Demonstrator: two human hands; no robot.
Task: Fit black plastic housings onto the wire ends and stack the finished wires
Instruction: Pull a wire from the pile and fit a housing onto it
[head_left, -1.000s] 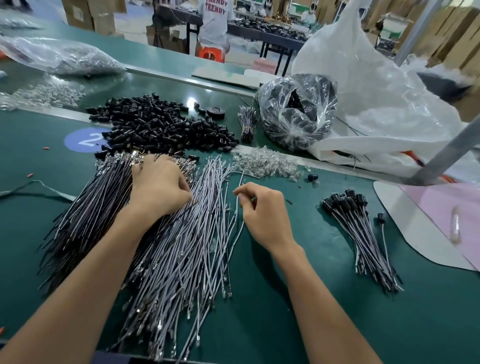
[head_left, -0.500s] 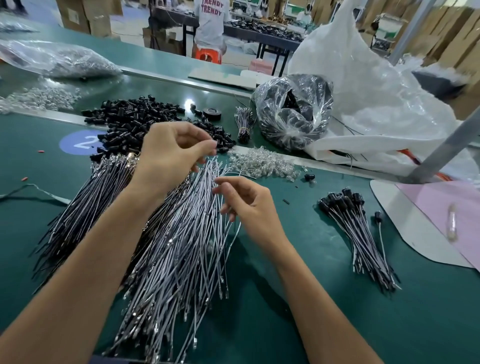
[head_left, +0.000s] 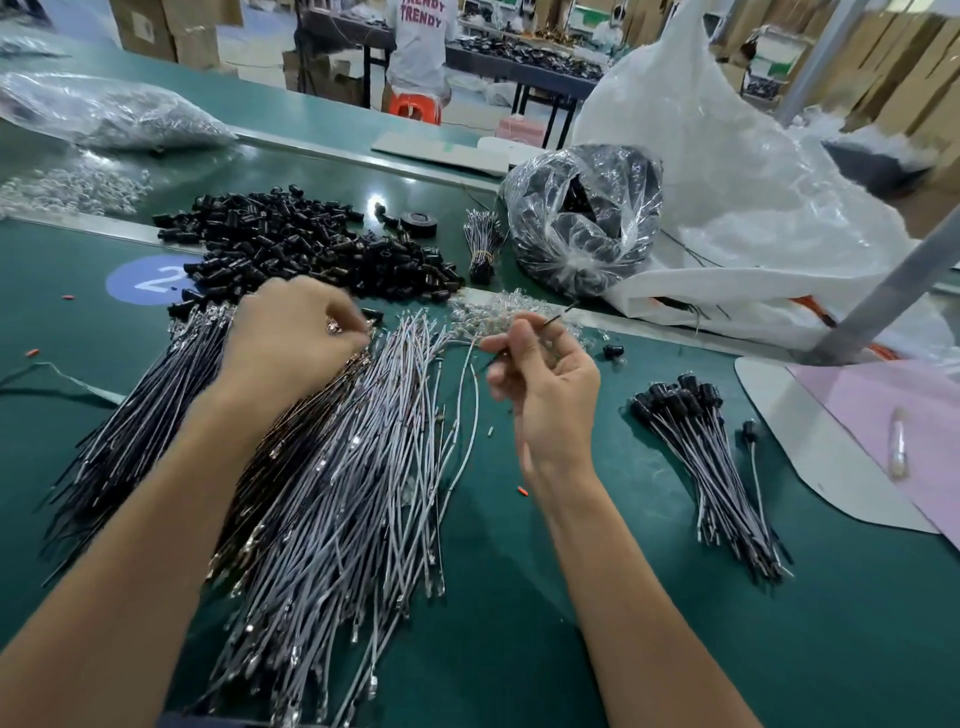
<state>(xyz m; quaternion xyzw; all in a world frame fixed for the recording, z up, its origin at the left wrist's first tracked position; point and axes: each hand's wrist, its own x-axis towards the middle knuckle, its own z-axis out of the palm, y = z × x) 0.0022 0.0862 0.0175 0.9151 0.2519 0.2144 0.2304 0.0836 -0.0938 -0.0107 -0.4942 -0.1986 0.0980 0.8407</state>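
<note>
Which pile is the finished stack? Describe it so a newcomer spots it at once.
Find the big white bag at the far right of the green table. Nearer the person, right of the right hand that pinches a wire, lies a small fan of wires: the finished stack. Unlike the big bare-ended piles on the left, its wires each end in a black housing.

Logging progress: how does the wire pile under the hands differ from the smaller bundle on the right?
The large pile shows bare metal terminals at its ends; the small bundle wears black housings at its far ends. The large pile is much bigger and fanned out; the small bundle narrow, gathered. Both are thin wires on the green table.
</note>
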